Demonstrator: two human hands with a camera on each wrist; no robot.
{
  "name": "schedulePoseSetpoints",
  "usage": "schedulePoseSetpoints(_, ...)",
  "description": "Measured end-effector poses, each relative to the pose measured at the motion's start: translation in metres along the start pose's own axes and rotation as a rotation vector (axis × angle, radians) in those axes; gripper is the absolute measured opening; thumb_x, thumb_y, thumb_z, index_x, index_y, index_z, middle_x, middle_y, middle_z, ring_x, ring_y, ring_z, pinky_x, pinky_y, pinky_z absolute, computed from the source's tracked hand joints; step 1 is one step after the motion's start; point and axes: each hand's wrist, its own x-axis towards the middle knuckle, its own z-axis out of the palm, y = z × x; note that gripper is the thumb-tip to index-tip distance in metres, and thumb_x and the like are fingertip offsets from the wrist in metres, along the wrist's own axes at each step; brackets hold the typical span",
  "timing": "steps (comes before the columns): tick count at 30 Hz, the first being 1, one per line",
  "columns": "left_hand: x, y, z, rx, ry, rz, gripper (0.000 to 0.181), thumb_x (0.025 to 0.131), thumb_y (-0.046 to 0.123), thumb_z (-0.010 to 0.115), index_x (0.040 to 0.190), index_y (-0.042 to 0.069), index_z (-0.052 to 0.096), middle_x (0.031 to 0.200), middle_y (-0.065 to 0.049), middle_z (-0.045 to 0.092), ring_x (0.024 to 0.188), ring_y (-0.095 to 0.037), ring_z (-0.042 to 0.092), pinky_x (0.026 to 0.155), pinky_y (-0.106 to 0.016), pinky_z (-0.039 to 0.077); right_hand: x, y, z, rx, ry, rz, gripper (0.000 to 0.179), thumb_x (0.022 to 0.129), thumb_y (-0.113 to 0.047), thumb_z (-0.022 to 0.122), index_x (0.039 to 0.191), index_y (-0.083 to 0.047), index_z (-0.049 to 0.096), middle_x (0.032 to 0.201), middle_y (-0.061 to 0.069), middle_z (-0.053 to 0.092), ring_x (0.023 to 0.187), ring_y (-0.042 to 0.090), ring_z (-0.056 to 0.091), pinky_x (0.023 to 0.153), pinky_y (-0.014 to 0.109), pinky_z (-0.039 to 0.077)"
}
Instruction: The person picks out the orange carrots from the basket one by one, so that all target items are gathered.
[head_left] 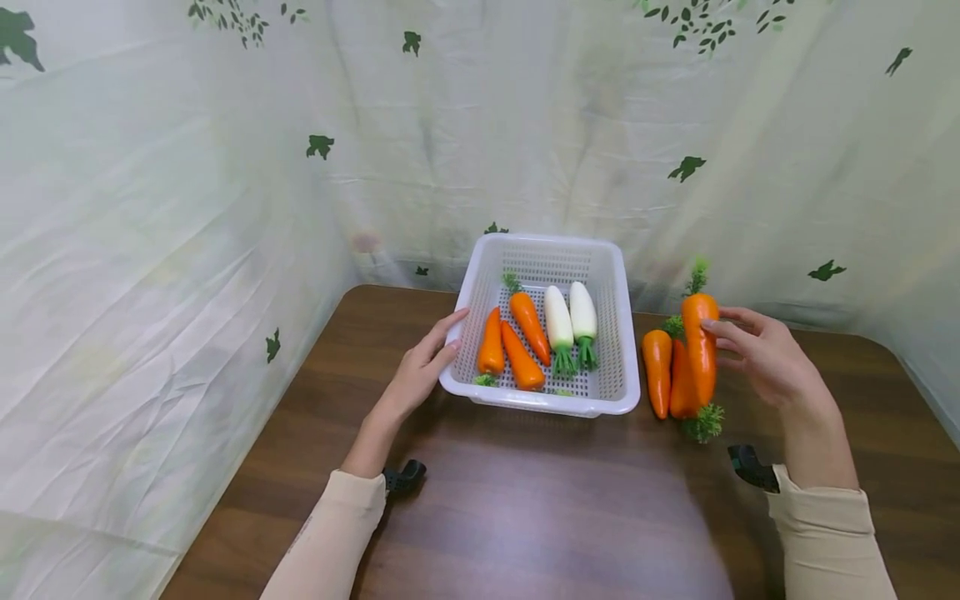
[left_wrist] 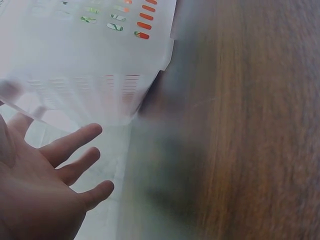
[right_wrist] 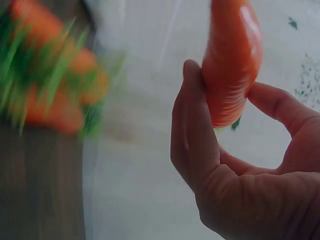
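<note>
My right hand (head_left: 765,354) holds an orange toy carrot (head_left: 701,333) between thumb and fingers, its green top upward. In the right wrist view, the thumb and fingertips pinch that carrot (right_wrist: 231,65) near its lower end. Just left of it, two more carrots (head_left: 657,371) lie on the table, partly overlapped by the held one. My left hand (head_left: 420,367) touches the left rim of a white plastic basket (head_left: 543,404), thumb and index finger at the rim. Its other fingers stand straight and spread in the left wrist view. In the basket lie three carrots (head_left: 530,327) and two white radishes (head_left: 583,310).
The dark wooden table (head_left: 570,500) reaches back to a pale curtain (head_left: 480,150) with a green leaf print. More of this curtain hangs close along the left and right sides. Black wrist-camera mounts (head_left: 405,477) sit at both sleeve cuffs.
</note>
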Motion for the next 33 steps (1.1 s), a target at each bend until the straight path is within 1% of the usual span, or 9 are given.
schedulePoseSetpoints(2, 0.001, 0.000, 0.000, 0.002, -0.002, -0.002, 0.052, 0.111, 0.038, 0.051, 0.161, 0.044, 0.039, 0.166, -0.002, 0.042, 0.125, -0.035, 0.061, 0.101, -0.055, 0.057, -0.001, 0.007, -0.009, -0.028, 0.012, 0.001, 0.072, 0.110, -0.037, 0.055, 0.160, 0.005, 0.026, 0.118, -0.021, 0.056, 0.104, 0.000, 0.059, 0.084, 0.018, 0.057)
schedulePoseSetpoints(6, 0.001, 0.001, -0.001, 0.020, 0.008, 0.006, 0.051, 0.111, 0.037, 0.052, 0.161, 0.043, 0.040, 0.163, -0.003, 0.046, 0.122, -0.034, 0.063, 0.099, -0.054, 0.058, 0.001, 0.019, -0.019, -0.007, 0.028, 0.016, 0.074, 0.110, -0.037, 0.055, 0.160, 0.008, 0.023, 0.114, -0.021, 0.057, 0.102, 0.001, 0.059, 0.083, 0.019, 0.057)
schedulePoseSetpoints(9, 0.002, 0.000, -0.002, 0.030, 0.005, 0.017, 0.051, 0.111, 0.035, 0.052, 0.161, 0.041, 0.040, 0.161, -0.004, 0.048, 0.122, -0.033, 0.065, 0.099, -0.053, 0.058, 0.005, 0.027, -0.021, 0.023, 0.034, 0.041, 0.077, 0.109, -0.036, 0.057, 0.161, 0.009, 0.022, 0.111, -0.023, 0.058, 0.102, 0.001, 0.058, 0.082, 0.019, 0.057)
schedulePoseSetpoints(15, 0.004, -0.001, 0.000, 0.023, -0.006, 0.025, 0.051, 0.111, 0.034, 0.051, 0.161, 0.040, 0.040, 0.162, -0.006, 0.048, 0.121, -0.033, 0.065, 0.099, -0.053, 0.058, 0.010, 0.038, -0.025, 0.031, 0.076, 0.088, 0.079, 0.108, -0.039, 0.060, 0.160, 0.010, 0.025, 0.101, -0.027, 0.062, 0.097, -0.001, 0.060, 0.080, 0.019, 0.058)
schedulePoseSetpoints(21, 0.004, -0.002, 0.001, 0.012, -0.004, 0.018, 0.051, 0.111, 0.036, 0.051, 0.161, 0.041, 0.040, 0.162, -0.004, 0.047, 0.119, -0.034, 0.065, 0.098, -0.054, 0.058, 0.013, 0.047, -0.032, 0.019, 0.104, 0.136, 0.085, 0.107, -0.041, 0.058, 0.162, 0.012, 0.020, 0.093, -0.030, 0.061, 0.089, -0.006, 0.060, 0.078, 0.017, 0.058)
schedulePoseSetpoints(25, 0.003, -0.002, 0.001, 0.005, -0.003, 0.018, 0.051, 0.111, 0.036, 0.051, 0.161, 0.040, 0.040, 0.163, -0.004, 0.046, 0.119, -0.035, 0.065, 0.098, -0.055, 0.058, 0.020, 0.058, -0.036, -0.009, 0.099, 0.152, 0.078, 0.107, -0.041, 0.058, 0.158, 0.012, 0.030, 0.091, -0.032, 0.061, 0.088, -0.007, 0.059, 0.078, 0.016, 0.056)
schedulePoseSetpoints(27, 0.003, -0.002, 0.001, 0.005, -0.004, 0.016, 0.052, 0.112, 0.036, 0.050, 0.162, 0.039, 0.039, 0.163, -0.004, 0.046, 0.119, -0.035, 0.065, 0.098, -0.055, 0.058, 0.022, 0.064, -0.037, -0.039, 0.097, 0.154, 0.078, 0.107, -0.043, 0.058, 0.156, 0.012, 0.032, 0.090, -0.032, 0.060, 0.087, -0.008, 0.058, 0.077, 0.015, 0.056)
schedulePoseSetpoints(30, 0.003, -0.002, 0.001, 0.001, -0.007, 0.009, 0.052, 0.112, 0.034, 0.050, 0.163, 0.037, 0.038, 0.164, -0.005, 0.045, 0.119, -0.036, 0.064, 0.099, -0.056, 0.058, 0.023, 0.070, -0.037, -0.075, 0.098, 0.159, 0.081, 0.107, -0.043, 0.059, 0.155, 0.015, 0.031, 0.090, -0.028, 0.059, 0.085, -0.008, 0.059, 0.076, 0.016, 0.056)
schedulePoseSetpoints(33, 0.003, -0.001, 0.001, -0.009, -0.012, 0.004, 0.054, 0.112, 0.032, 0.050, 0.165, 0.034, 0.036, 0.165, -0.007, 0.043, 0.121, -0.039, 0.063, 0.099, -0.058, 0.057, 0.023, 0.072, -0.036, -0.101, 0.097, 0.166, 0.082, 0.107, -0.041, 0.059, 0.155, 0.019, 0.028, 0.095, -0.018, 0.061, 0.082, -0.008, 0.061, 0.076, 0.018, 0.059)
